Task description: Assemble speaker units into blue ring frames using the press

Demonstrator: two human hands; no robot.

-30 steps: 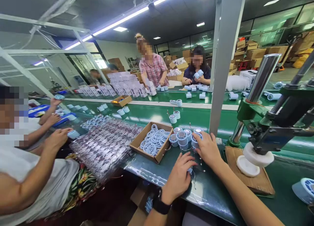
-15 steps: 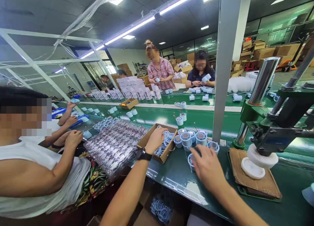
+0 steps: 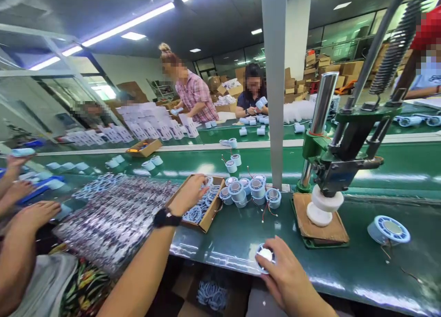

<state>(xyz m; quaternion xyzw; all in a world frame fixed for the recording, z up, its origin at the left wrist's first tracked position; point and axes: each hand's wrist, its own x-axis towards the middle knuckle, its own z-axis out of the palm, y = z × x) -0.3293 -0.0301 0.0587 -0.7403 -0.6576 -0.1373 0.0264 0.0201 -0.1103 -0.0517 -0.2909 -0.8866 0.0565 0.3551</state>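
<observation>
My left hand (image 3: 189,195), with a dark watch on its wrist, is over a cardboard box (image 3: 207,223) of light-blue plastic rings (image 3: 195,213). Its fingertips are closed on one light-blue ring (image 3: 208,182) at the box's far side. Near the table's front edge, my right hand (image 3: 287,273) grips a round light-blue housing (image 3: 262,251) with a bright, shiny centre. My thumb and fingers hold it from the right and partly cover it. Several similar housings (image 3: 237,193), some stacked and with thin wires, stand just right of the box.
A green press with white round pads (image 3: 327,201) stands on a cardboard-topped base to the right. Beyond it lies another housing (image 3: 389,230). Left of the box is a sheet of wired parts (image 3: 117,216). A grey post (image 3: 276,101) rises behind the housings. Co-workers sit left and across.
My right hand has come nearer the table's front edge and now holds a housing. My left hand stays over the box, now with fingers on a ring. The view has swung right.
</observation>
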